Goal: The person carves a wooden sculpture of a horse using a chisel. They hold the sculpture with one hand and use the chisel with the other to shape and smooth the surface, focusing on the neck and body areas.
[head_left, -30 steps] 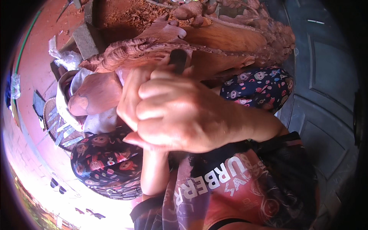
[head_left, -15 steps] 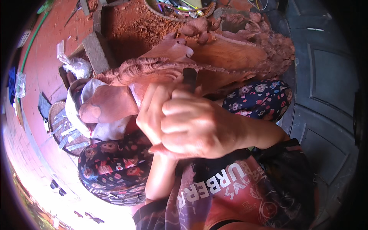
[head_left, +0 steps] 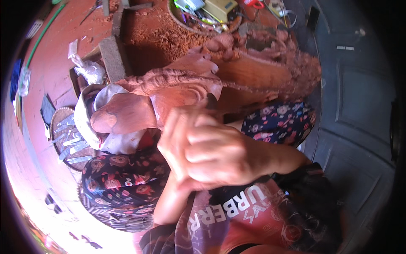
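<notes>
Drawing back toward my body over the last second, my stacked hands have left more of the curved grooves (head_left: pixel 195 94) in view on the reddish carved wood (head_left: pixel 253 70), which lies just beyond my patterned trousers (head_left: pixel 279 122). My right hand (head_left: pixel 211 146) is on top, fingers curled tightly round a dark tool (head_left: pixel 211 101) that pokes out toward the carving; my left hand (head_left: pixel 170 137) is mostly covered, so I cannot tell how its fingers close.

— What lies before the hands (head_left: pixel 215 154)?
— The carving (head_left: pixel 260 70); behind it, a basket (head_left: pixel 182 23) with things inside.
— And at the sides?
— Left, a tray (head_left: pixel 60 117) bears flat tools (head_left: pixel 77 147) on the floor (head_left: pixel 59 86); right stands a door (head_left: pixel 359 97).
</notes>
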`<state>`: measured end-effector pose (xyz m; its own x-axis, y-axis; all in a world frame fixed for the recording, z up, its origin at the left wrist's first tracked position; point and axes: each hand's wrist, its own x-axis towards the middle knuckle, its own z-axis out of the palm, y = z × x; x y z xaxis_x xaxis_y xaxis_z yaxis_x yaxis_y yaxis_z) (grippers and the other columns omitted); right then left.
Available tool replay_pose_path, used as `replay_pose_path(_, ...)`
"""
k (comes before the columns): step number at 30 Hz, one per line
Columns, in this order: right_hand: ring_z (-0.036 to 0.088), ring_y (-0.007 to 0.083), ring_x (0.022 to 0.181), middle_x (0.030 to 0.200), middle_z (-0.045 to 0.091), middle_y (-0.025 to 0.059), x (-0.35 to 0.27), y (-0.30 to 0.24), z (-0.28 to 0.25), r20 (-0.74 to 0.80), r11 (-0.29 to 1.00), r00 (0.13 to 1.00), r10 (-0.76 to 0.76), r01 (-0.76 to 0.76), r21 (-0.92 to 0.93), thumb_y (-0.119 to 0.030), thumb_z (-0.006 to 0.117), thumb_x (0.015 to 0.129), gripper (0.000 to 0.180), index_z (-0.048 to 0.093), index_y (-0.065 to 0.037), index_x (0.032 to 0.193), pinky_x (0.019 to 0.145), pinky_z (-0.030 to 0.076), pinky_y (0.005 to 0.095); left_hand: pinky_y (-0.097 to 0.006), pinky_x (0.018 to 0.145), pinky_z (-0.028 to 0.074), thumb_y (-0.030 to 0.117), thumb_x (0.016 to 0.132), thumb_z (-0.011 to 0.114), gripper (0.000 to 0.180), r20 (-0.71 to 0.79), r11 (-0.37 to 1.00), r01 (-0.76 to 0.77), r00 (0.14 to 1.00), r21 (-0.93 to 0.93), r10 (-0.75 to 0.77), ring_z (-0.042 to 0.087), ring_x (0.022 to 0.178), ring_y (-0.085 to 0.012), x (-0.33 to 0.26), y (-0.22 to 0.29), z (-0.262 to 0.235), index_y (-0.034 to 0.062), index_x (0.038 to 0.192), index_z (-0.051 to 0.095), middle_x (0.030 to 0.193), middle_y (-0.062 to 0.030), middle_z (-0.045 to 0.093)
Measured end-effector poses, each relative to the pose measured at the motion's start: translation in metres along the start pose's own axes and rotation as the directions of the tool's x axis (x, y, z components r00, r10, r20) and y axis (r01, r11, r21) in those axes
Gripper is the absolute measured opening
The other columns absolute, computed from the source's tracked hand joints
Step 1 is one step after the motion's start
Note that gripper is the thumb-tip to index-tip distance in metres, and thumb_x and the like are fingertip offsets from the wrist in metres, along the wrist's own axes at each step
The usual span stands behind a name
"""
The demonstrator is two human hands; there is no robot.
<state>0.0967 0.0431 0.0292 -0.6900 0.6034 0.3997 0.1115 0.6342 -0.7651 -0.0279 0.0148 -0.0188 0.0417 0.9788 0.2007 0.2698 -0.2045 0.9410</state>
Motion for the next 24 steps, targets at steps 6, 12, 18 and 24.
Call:
replay_pose_path(6, 0.051, 0.0202, 0.078, 0.084, 0.051, 0.0027, -0.021, -0.036, -0.07, -0.01, 0.983, 0.984, 0.178, -0.177, 0.041, -0.04, 0.083, 0.077, 0.034, 0.066, -0.011, 0.077, 0.066, 0.041, 0.0341, -0.034, 0.055, 0.052, 0.006, 0.07, 0.07, 0.028, -0.072, 0.934, -0.342, 0.939, -0.1, 0.337, 0.066, 0.067, -0.0217, -0.015, 0.041, 0.022, -0.0009, 0.097, 0.068, 0.082, -0.0077, 0.065)
replay_pose_path(12, 0.048, 0.0133, 0.056, 0.077, 0.053, 0.0078, -0.035, -0.042, -0.101, -0.008, 0.882, 0.886, 0.464, -0.463, -0.09, -0.038, 0.045, 0.106, 0.044, 0.067, -0.005, 0.088, 0.052, 0.042, 0.0295, -0.031, 0.054, 0.05, 0.021, 0.08, 0.084, 0.027, -0.209, 0.846, 0.028, 0.964, -0.533, -0.164, 0.062, 0.059, -0.0171, -0.029, 0.028, 0.059, 0.0034, 0.088, 0.066, 0.068, -0.0053, 0.062)
replay_pose_path(18, 0.043, 0.0037, 0.046, 0.084, 0.049, 0.0051, 0.021, -0.009, -0.138, 0.023, 0.654, 0.837, 0.547, -0.445, 0.611, -0.024, 0.04, 0.108, 0.02, 0.048, -0.007, 0.101, 0.039, 0.032, 0.0147, -0.027, 0.095, 0.05, 0.017, 0.091, 0.076, 0.051, 0.325, -0.119, 0.302, 0.875, -0.946, -0.359, 0.06, 0.103, -0.013, -0.006, 0.009, 0.112, -0.0007, 0.127, 0.045, 0.115, -0.0097, 0.061)
replay_pose_path(24, 0.061, 0.0148, 0.065, 0.106, 0.058, 0.0133, 0.03, 0.009, -0.128, 0.053, 0.618, 0.75, 0.659, -0.58, 0.531, -0.014, 0.049, 0.102, 0.021, 0.053, -0.001, 0.118, 0.057, 0.052, 0.0246, -0.024, 0.076, 0.048, 0.029, 0.098, 0.067, 0.024, 0.313, 0.065, 0.372, 0.852, -0.926, -0.42, 0.063, 0.08, -0.009, -0.013, 0.012, 0.122, 0.0066, 0.101, 0.059, 0.086, -0.0022, 0.066)
